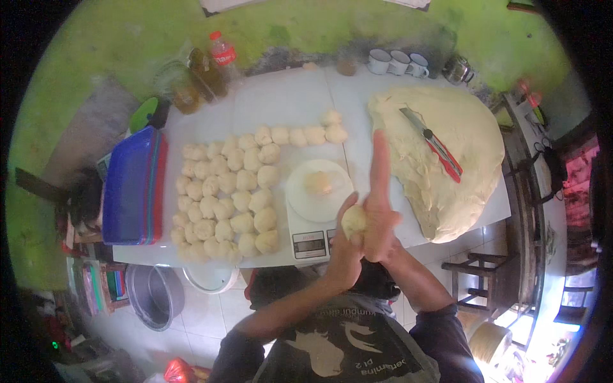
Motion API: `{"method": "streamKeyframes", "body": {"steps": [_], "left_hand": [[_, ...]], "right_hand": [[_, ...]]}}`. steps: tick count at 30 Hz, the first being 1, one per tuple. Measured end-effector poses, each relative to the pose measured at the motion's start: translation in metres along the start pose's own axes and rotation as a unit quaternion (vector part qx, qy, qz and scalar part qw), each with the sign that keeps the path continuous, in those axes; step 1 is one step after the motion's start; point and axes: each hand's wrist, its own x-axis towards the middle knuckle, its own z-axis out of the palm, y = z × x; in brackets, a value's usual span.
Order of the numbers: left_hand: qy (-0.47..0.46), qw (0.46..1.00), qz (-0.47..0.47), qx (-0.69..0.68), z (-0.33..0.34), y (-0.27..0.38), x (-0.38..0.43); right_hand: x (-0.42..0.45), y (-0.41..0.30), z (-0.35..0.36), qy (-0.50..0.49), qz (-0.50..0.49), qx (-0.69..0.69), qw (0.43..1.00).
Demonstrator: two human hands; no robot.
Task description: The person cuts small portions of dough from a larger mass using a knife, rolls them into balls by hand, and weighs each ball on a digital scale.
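Note:
A small dough ball (353, 222) is pressed between my two palms in front of the table edge. My left hand (347, 258) cups it from the left and below. Against its right side lies my right hand (380, 210), fingers stretched away from me. Just left of my hands, a white kitchen scale (292, 225) carries a round pan (318, 210) with a piece of dough (318, 183) on it. Rows of dough balls (225, 206) cover the table farther left. To the right rests a large dough mass (450, 201), with a red-handled utility knife (443, 158) on top.
Stacked plastic trays (129, 186) stand at the table's left end. Bottles (222, 57), enamel mugs (399, 63) and a metal pot (457, 70) line the wall side. Below the front edge are a metal basin (155, 297) and a white bucket (210, 277); a wooden stool (474, 275) is at right.

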Motion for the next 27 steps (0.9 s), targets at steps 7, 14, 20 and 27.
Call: {"method": "streamKeyframes", "body": {"steps": [7, 14, 20, 27], "left_hand": [[0.214, 0.96, 0.09, 0.155, -0.062, 0.055, 0.049], [0.031, 0.945, 0.133, 0.296, -0.041, 0.064, 0.129], [0.018, 0.811, 0.092, 0.578, -0.068, 0.071, 0.259], [-0.016, 0.778, 0.171, 0.604, -0.054, 0.025, 0.307]], "right_hand": [[0.022, 0.076, 0.018, -0.243, -0.021, -0.131, 0.961], [0.041, 0.066, -0.015, -0.05, 0.117, 0.133, 0.983], [0.066, 0.088, -0.148, 0.081, -0.026, -0.449, 0.89], [0.058, 0.079, -0.168, -0.028, 0.19, -0.44, 0.877]]}}
